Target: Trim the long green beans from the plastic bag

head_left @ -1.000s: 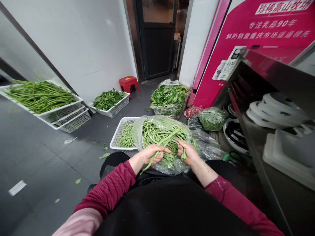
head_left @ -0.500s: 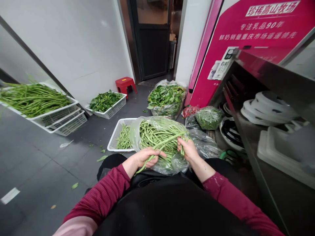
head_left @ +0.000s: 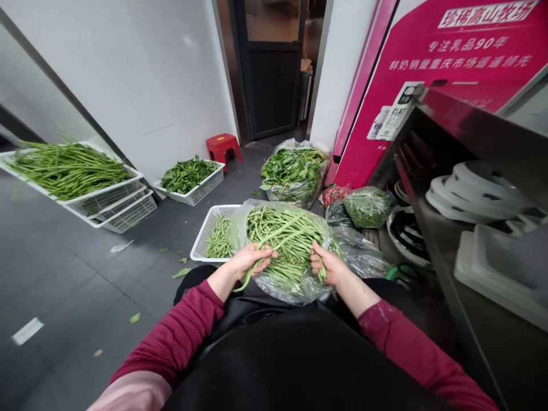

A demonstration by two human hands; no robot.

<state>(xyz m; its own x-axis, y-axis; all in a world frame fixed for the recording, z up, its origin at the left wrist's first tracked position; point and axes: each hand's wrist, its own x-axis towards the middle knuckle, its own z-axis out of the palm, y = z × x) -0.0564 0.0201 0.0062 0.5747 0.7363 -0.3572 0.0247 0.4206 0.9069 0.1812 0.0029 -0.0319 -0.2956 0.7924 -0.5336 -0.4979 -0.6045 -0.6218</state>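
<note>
A clear plastic bag [head_left: 240,228] full of long green beans [head_left: 295,260] lies open across my lap. At its left side my left hand [head_left: 252,261] is closed round a few long beans, whose ends stick out below the fingers. My right hand [head_left: 324,264], over the bag's right side, is closed on some bean pieces that show beneath the fingers. Just beyond the bag, to the left, a white basket [head_left: 199,245] holds short bean pieces [head_left: 219,237].
Leafy greens fill a basket [head_left: 200,191] and a large bag [head_left: 295,168] farther off. Stacked baskets [head_left: 128,211] with long stems stand left, near a red stool [head_left: 223,149]. A metal shelf [head_left: 432,228] with white containers is close on the right.
My left hand has moved slightly left and my right hand slightly lower, so they are farther apart. The long bean no longer spans between them. The view has shifted a little.
</note>
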